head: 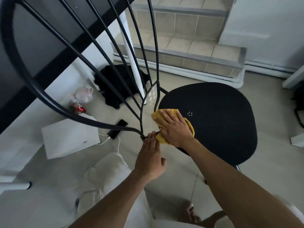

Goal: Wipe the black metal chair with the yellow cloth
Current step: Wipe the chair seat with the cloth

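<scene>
Yellow cloth under flat, spread right hand on black chair seat; left hand fingers curled round frame

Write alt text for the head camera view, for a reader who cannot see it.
Seen from above, a person's right hand presses a yellow cloth flat on the rear edge of a black metal chair seat, while the left hand grips the frame where backrest meets seat. A phone on a white cable and a white box lie on the tiled floor behind.

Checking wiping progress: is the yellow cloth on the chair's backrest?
No, the right hand presses the yellow cloth flat on the seat.
</scene>
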Motion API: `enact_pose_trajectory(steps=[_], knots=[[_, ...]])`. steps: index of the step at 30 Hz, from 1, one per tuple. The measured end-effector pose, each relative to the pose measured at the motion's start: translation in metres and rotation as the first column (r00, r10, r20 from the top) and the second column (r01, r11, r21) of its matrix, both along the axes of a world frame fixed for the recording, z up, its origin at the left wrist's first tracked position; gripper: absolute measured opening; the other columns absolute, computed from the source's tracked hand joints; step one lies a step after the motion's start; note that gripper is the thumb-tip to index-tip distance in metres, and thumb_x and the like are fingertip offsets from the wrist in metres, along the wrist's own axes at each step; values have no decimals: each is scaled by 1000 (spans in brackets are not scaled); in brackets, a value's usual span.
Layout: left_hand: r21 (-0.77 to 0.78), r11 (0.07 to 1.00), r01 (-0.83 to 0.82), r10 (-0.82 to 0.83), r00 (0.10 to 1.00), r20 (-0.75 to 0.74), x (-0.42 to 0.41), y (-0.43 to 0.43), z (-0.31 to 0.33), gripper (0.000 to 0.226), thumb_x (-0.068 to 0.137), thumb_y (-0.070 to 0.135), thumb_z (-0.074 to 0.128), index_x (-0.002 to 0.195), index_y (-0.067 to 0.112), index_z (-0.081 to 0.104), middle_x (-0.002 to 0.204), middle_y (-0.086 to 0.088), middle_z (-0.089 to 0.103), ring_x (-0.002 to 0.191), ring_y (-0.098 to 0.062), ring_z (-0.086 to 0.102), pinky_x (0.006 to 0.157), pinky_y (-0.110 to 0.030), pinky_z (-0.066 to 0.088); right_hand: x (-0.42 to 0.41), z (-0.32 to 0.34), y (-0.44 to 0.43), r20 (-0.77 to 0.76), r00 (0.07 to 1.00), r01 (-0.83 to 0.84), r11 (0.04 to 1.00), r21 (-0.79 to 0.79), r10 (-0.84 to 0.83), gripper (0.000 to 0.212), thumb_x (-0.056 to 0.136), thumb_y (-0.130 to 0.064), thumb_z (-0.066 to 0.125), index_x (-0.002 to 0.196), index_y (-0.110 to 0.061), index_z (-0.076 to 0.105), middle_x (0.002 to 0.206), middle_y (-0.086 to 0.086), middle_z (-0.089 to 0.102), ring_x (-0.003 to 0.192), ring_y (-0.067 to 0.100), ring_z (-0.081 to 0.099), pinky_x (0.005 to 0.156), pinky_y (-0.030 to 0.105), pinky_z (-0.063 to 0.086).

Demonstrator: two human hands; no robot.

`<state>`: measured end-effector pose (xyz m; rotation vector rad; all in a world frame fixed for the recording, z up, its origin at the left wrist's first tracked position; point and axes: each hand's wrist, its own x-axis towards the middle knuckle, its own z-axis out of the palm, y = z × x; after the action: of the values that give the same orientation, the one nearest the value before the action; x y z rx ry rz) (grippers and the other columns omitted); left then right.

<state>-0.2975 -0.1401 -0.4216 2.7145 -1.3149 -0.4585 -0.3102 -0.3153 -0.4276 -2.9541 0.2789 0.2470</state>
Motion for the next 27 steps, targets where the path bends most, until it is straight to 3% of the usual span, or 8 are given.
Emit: enact_pose_trajectory(steps=[4,9,15,19,23,27], knots=[[24,1000,21,-21,1000,12,2,2,2,86,92,43,48,153,4,2,161,-13,-6,149,-25,-8,120,-35,1,-30,-2,13,-15,1000,-28,999,-29,28,67,91,-52,-7,156,-39,8,167,-4,1,153,22,-4,122,53,-2],[-15,1000,10,-10,999,39,1,6,-1,73,91,40,50,151,9,20,162,-10,-4,149,-26,-4,119,-37,14,-81,-13,13,-6,994,-108,990,-94,108,57,100,-47,18,155,-36,18,166,-2,8,153,24,1,123,53,5],[-32,999,15,-14,999,31,1,6,-1,72,91,41,45,152,10,20,162,-11,-3,149,-27,-4,121,-37,15,-149,-7,-11,-52,986,-159,985,-67,156,53,101,-47,23,154,-39,24,166,-7,6,153,20,-1,119,49,4],[-35,999,30,-28,998,53,1,6,-2,74,89,39,45,152,11,19,161,-14,2,149,-29,-1,120,-37,15,-190,2,-31,-73,984,-170,980,-99,163,52,103,-52,15,154,-41,22,166,-7,8,154,19,-1,120,47,7],[-55,998,-14,18,997,79,2,2,-5,84,86,39,49,153,7,8,161,-11,12,148,-27,7,120,-37,20,-195,1,-30,-68,988,-149,977,-151,140,53,105,-48,17,156,-33,22,165,-2,17,152,25,13,117,51,17],[-40,998,-42,46,993,111,1,-4,-5,84,83,37,52,151,4,16,156,-12,24,144,-27,18,117,-40,27,-171,-8,-12,-47,999,-28,985,-170,20,57,105,-46,22,158,-29,11,165,0,15,153,25,10,118,54,21]])
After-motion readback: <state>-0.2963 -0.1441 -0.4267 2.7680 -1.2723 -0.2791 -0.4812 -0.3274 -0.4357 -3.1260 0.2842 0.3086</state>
